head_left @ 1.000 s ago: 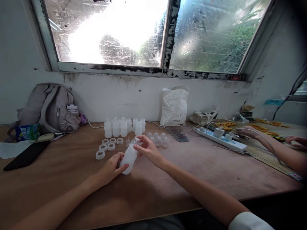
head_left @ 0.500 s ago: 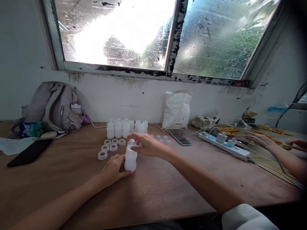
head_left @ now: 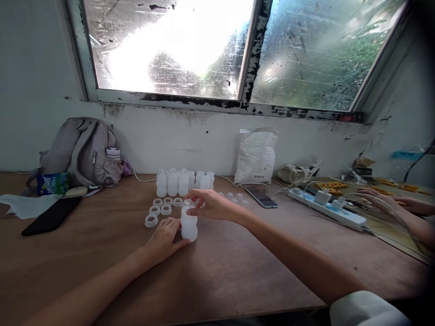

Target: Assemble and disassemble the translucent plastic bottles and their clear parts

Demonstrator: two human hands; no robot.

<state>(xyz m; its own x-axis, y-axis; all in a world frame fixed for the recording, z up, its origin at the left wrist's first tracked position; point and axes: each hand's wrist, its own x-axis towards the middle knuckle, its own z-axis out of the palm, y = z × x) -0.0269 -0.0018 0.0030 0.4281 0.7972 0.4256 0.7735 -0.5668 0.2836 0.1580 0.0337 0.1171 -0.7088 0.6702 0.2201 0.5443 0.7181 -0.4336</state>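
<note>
A white translucent baby bottle [head_left: 189, 227] stands upright on the brown table between my hands. My left hand [head_left: 166, 235] is wrapped around its lower part, with the thumb near the base. My right hand [head_left: 212, 205] grips the bottle's top from the right, its fingers closed around a clear teat-like piece [head_left: 187, 202] that they partly cover. Several white rings [head_left: 151, 221] lie to the left, beyond my left hand. Behind them stand several similar bottles [head_left: 172, 183] in a row, the left ones with clear tops. Several small clear pieces [head_left: 232, 196] lie beyond my right wrist.
A phone [head_left: 261, 198] and a white plastic bag [head_left: 256, 158] are at the back. At right are a power strip [head_left: 326, 209] with cables and another person's hands [head_left: 380, 199] by yellow tools. A backpack [head_left: 79, 151] and a black flat case [head_left: 50, 216] lie left.
The whole scene has shifted a little to the right in view. My right hand stays at the bottle's top and my left hand at its base. The other person's hands have moved slightly.
</note>
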